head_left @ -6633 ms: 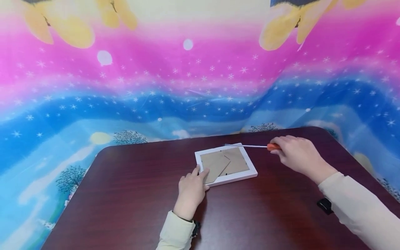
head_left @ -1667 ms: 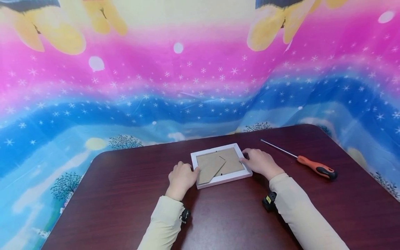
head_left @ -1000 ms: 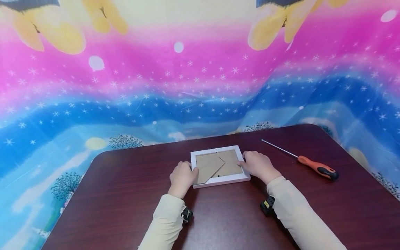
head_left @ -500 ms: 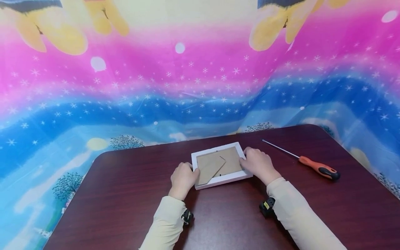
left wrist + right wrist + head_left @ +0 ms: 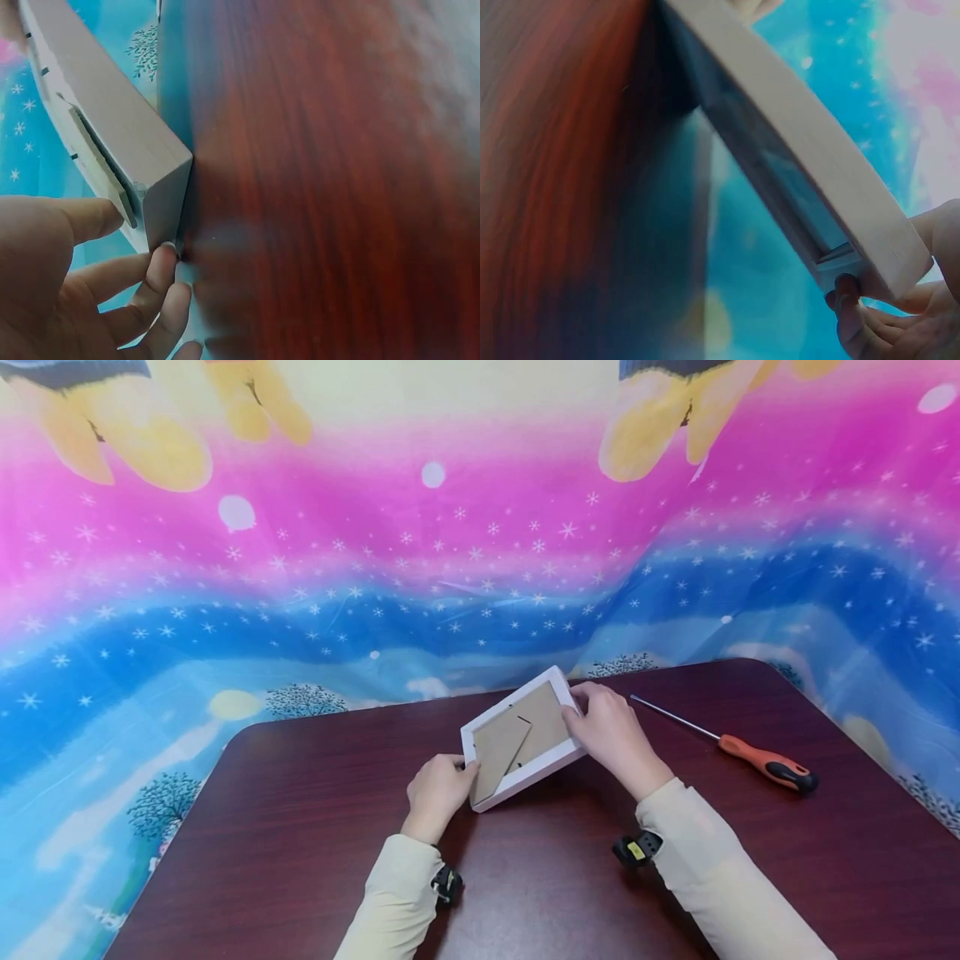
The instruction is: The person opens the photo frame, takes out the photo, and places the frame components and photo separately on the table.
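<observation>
A white picture frame (image 5: 543, 718) is tilted over the table, its right end raised and its lower left corner low by the tabletop. Its brown backing board, with a support leg (image 5: 504, 756) and small dark tabs, faces me. My left hand (image 5: 437, 795) pinches the left end, thumb on the back by the leg's end, as the left wrist view shows. At the raised right end, my right hand (image 5: 611, 731) grips the edge. In the right wrist view its fingertips (image 5: 846, 289) curl under onto the frame's front side, where a glassy pane (image 5: 799, 191) shows.
A screwdriver (image 5: 761, 760) with an orange and black handle lies on the dark red-brown table (image 5: 300, 843), right of the right hand. A colourful printed cloth (image 5: 420, 552) hangs behind the table's back edge. Each wrist carries a small black camera (image 5: 636, 849).
Earlier my right hand held the screwdriver; it now lies on the table. Both hands took the frame's ends, and in the last half second the right end has risen off the table.
</observation>
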A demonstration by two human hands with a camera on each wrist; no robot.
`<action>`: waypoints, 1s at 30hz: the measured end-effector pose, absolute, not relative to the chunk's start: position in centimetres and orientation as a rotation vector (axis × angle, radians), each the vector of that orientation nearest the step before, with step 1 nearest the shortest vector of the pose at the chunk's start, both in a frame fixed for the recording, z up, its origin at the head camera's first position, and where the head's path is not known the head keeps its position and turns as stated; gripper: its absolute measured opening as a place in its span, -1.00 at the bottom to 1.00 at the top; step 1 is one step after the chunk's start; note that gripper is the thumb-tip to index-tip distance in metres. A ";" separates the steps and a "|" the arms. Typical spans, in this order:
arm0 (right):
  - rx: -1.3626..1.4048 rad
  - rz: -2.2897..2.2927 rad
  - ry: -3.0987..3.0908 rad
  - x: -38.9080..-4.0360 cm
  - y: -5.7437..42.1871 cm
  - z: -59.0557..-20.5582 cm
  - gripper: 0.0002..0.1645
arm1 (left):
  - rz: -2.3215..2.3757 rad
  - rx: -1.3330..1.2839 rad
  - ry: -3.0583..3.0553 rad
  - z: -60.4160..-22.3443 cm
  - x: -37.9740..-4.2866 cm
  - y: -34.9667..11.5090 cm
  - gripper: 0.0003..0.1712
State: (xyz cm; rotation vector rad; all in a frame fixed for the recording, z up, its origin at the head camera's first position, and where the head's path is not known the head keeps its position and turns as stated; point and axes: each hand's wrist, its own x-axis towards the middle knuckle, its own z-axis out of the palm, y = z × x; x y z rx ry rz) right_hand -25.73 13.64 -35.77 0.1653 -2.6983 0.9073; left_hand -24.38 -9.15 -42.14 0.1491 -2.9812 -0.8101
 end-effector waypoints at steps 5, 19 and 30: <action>0.211 0.961 -2.645 -25.3 12.8 -34.5 -0.51 | -0.873 0.134 -2.960 -42.3 -24.4 -9.6 -0.56; 0.169 1.019 -2.648 -24.8 12.3 -33.6 -0.52 | -0.773 -0.404 -2.801 -40.9 -22.0 -7.2 -0.25; 0.153 1.029 -2.667 -24.4 12.1 -33.7 -0.49 | -0.516 -0.359 -2.651 -41.0 -20.7 -4.1 -0.23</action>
